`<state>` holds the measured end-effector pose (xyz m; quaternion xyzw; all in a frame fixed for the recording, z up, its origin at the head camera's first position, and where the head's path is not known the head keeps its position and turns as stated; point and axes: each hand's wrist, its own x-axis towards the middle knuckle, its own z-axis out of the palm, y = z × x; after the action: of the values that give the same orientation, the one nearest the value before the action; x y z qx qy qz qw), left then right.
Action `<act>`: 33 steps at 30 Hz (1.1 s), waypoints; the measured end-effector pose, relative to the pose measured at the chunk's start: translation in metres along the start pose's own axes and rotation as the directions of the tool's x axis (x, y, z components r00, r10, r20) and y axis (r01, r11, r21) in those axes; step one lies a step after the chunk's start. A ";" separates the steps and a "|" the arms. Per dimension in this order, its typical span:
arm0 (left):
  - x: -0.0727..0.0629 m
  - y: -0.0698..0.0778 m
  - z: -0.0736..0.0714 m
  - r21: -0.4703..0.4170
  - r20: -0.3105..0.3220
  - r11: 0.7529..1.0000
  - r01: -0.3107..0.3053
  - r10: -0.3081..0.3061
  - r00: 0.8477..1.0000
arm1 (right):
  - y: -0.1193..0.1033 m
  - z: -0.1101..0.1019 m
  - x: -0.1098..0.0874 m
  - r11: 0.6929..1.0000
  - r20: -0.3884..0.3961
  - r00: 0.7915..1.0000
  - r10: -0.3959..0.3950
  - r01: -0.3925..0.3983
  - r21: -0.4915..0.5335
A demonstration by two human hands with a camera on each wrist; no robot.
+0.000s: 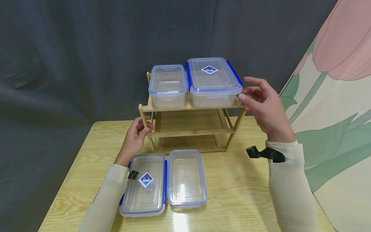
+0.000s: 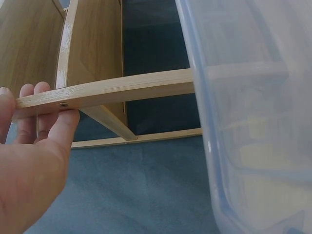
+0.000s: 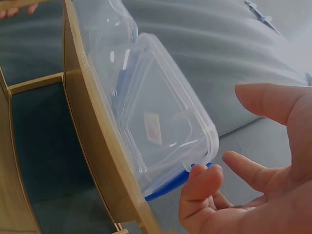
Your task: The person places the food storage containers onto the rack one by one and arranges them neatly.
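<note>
My left hand (image 1: 135,136) grips the front left post of a wooden rack (image 1: 193,132); in the left wrist view, thumb and fingers lie on both sides of the wooden bar (image 2: 131,87). Beside the front right corner of a clear lidded container (image 1: 214,77) with blue side clips is my right hand (image 1: 268,108). Its fingers are loosely bent, and the thumb stands apart from the box in the right wrist view. One fingertip (image 3: 202,180) is at the blue clip; contact is unclear. Left of that box, another clear container (image 1: 168,83) with a thin blue rim stands on the top shelf.
On the table before the rack lie a clear container (image 1: 145,187) with blue clips and a diamond label, and a blue-rimmed clear container (image 1: 186,177) beside it. A dark curtain (image 1: 116,48) hangs behind. A flower-patterned panel (image 1: 342,122) stands at the right.
</note>
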<state>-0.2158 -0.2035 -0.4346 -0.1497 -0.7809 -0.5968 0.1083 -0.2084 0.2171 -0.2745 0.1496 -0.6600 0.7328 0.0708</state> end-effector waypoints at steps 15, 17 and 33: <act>0.003 -0.001 -0.001 -0.110 0.023 0.994 -0.026 0.029 0.999 | 0.024 0.004 -0.038 0.999 0.086 0.995 -0.045 0.044 0.008; 0.002 -0.001 -0.001 -0.094 0.024 0.995 -0.013 0.016 1.000 | 0.030 0.006 -0.043 0.999 0.091 0.995 -0.050 0.049 0.015; 0.003 -0.003 -0.001 -0.082 0.039 0.997 -0.011 0.014 0.999 | 0.088 0.012 -0.081 0.997 0.171 0.984 0.046 -0.035 -0.067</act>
<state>-0.2195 -0.2052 -0.4361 -0.1707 -0.7567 -0.6246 0.0904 -0.1567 0.2024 -0.3823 0.1967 -0.6896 0.6969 0.0030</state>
